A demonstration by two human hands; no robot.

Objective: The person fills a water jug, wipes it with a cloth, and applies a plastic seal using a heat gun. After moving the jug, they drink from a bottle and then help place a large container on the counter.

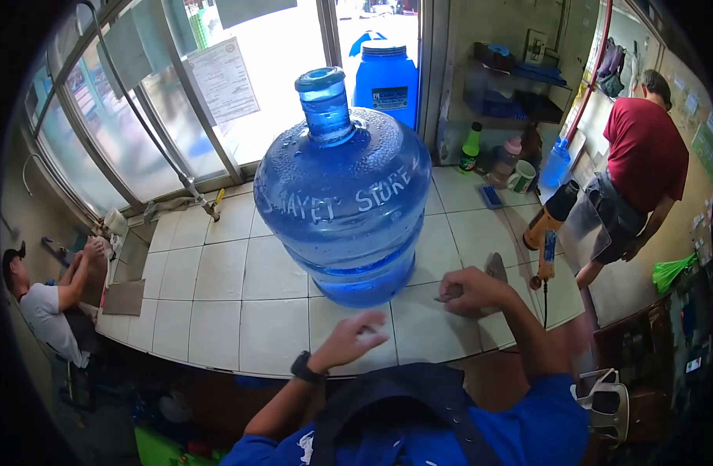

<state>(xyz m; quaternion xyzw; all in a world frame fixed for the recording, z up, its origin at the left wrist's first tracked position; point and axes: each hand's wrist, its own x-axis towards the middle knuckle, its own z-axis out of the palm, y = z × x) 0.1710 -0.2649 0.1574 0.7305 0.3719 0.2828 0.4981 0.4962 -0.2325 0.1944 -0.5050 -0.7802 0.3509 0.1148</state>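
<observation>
A large blue water jug [341,202], with white hand-painted lettering and droplets on its shoulder, stands upright on the white tiled counter [216,279]. My left hand [356,342], a dark watch on its wrist, hovers near the counter's front edge below the jug, touching nothing I can see. Its fingers are apart and slightly blurred. My right hand [477,291] is right of the jug's base, over the tiles. Its fingers are curled together, and whatever they may hold is too small or hidden to name. Behind it lies a small greyish object [495,266].
An orange-and-black heat gun [549,221] stands on the right, its cord hanging down. Behind it are a mug [521,177], a green bottle [470,147] and a blue drum [386,85]. A tap [210,210] is at left. One person [53,311] sits left; another [644,155] stands right.
</observation>
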